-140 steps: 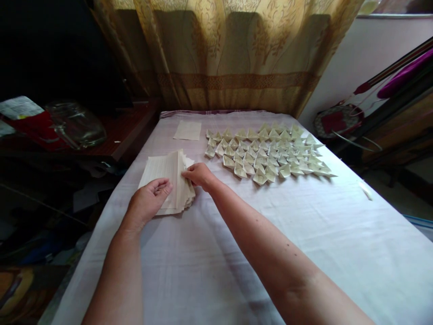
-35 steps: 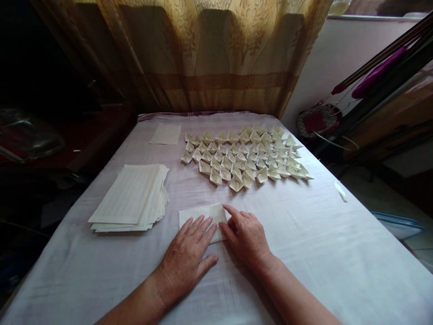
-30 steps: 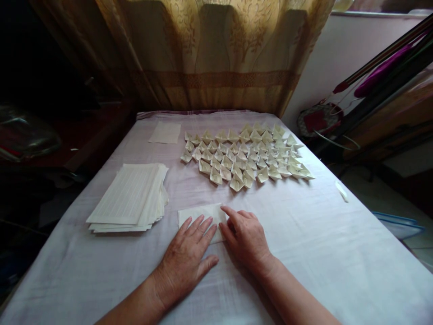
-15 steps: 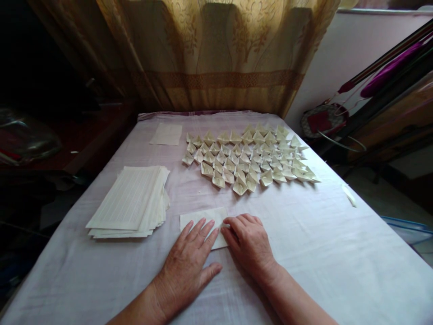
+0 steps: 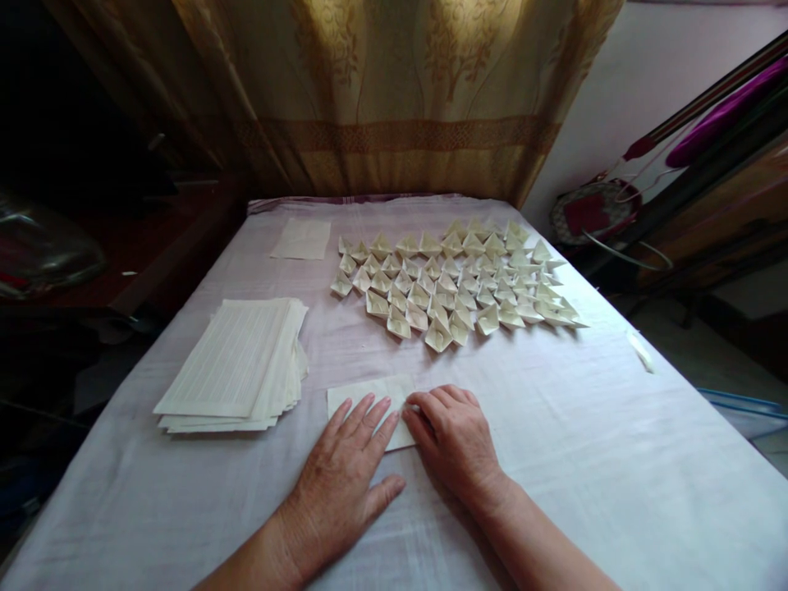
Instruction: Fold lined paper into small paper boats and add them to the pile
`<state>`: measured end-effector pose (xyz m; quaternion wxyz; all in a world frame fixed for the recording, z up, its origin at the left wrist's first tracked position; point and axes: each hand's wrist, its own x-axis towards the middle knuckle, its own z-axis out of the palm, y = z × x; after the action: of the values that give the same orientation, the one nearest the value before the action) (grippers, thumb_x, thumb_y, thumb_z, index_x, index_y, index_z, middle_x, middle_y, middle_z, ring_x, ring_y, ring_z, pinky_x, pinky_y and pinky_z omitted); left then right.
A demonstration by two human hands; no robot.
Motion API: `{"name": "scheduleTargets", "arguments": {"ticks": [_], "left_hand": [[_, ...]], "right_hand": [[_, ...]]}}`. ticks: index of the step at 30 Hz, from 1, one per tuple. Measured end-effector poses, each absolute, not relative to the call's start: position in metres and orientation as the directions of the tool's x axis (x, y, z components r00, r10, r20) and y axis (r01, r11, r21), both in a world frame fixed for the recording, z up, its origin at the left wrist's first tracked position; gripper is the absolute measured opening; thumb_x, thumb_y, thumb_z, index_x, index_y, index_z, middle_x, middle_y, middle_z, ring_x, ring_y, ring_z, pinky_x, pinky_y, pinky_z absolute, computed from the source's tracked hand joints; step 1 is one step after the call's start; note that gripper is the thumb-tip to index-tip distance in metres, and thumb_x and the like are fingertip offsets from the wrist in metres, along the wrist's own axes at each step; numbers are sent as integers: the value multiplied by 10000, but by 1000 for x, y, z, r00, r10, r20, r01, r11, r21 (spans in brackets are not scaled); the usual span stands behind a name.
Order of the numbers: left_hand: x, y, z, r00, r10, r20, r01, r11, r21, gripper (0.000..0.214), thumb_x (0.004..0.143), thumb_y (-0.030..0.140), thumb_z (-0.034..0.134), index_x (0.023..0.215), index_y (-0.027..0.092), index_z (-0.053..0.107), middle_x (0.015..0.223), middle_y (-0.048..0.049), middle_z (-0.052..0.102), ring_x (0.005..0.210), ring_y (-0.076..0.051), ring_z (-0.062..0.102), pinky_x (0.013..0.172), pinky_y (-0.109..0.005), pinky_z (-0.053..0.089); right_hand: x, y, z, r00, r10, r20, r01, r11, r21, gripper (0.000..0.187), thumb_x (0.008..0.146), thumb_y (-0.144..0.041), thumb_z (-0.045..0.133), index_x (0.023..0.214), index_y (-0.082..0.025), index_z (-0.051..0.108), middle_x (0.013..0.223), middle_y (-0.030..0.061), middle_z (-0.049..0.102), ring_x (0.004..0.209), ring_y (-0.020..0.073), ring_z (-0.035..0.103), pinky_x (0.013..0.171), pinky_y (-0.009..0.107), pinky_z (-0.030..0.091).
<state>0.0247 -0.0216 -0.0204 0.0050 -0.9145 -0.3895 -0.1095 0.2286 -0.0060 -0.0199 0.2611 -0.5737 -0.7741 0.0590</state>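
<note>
A folded cream paper sheet (image 5: 363, 389) lies on the white cloth near the front of the table. My left hand (image 5: 345, 484) rests flat on it, fingers spread. My right hand (image 5: 452, 439) presses its curled fingertips onto the sheet's right edge. A stack of lined paper sheets (image 5: 237, 361) sits to the left of my hands. Several small folded paper boats (image 5: 455, 279) lie in rows farther back.
A single loose sheet (image 5: 301, 238) lies at the back left of the cloth-covered table (image 5: 584, 443). A gold curtain (image 5: 394, 90) hangs behind. A dark side table (image 5: 153, 246) stands left, and a small white scrap (image 5: 640, 351) lies near the right edge.
Earlier my hands were at the paper stack; now both press one sheet in front of me. In the last second my right fingers drew back and curled at the sheet's right edge.
</note>
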Motion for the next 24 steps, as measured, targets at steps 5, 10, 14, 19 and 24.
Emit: {"name": "scheduleTargets", "arguments": {"ticks": [5,10,14,19,24], "left_hand": [[25,-22,-22,670,714,204,717,-694,72,656,932,516,522,1486,198,375,1515,-45,467,1405,-232,401,1184,-414,265],[25,-22,-23,672,714,197,714,-695,85,675,932,531,512,1498,199,354,1515,-55,467,1406,-244,395,1176,-428,276],[25,-21,-23,674,712,195,713,-697,80,667,921,529,532,1482,201,381,1510,-55,473,1405,-247,395,1166,-431,290],[25,-21,-22,672,710,210,713,-697,74,658,925,519,528,1483,203,380,1505,-54,479,1393,-246,409,1165,-432,297],[24,-21,-23,674,704,223,711,-700,64,648,933,518,513,1486,206,381,1504,-57,481,1389,-240,415,1167,-422,297]], "right_hand": [[228,-6,-18,-204,921,331,864,328,-381,133,933,-251,579,830,-217,656,760,21,674,780,196,553,754,321,301],[228,-6,-16,-198,924,328,871,319,-374,127,922,-258,599,819,-228,668,772,24,657,793,202,541,755,326,309],[228,-5,-17,-180,935,306,867,298,-399,118,923,-277,599,849,-229,677,810,34,642,842,210,539,787,330,327],[229,-6,-18,-171,938,301,852,294,-433,105,914,-281,604,863,-222,675,826,40,631,855,212,538,795,334,344],[229,-6,-18,-169,942,288,843,290,-452,87,903,-273,618,877,-217,679,848,42,630,873,215,536,803,339,346]]}}
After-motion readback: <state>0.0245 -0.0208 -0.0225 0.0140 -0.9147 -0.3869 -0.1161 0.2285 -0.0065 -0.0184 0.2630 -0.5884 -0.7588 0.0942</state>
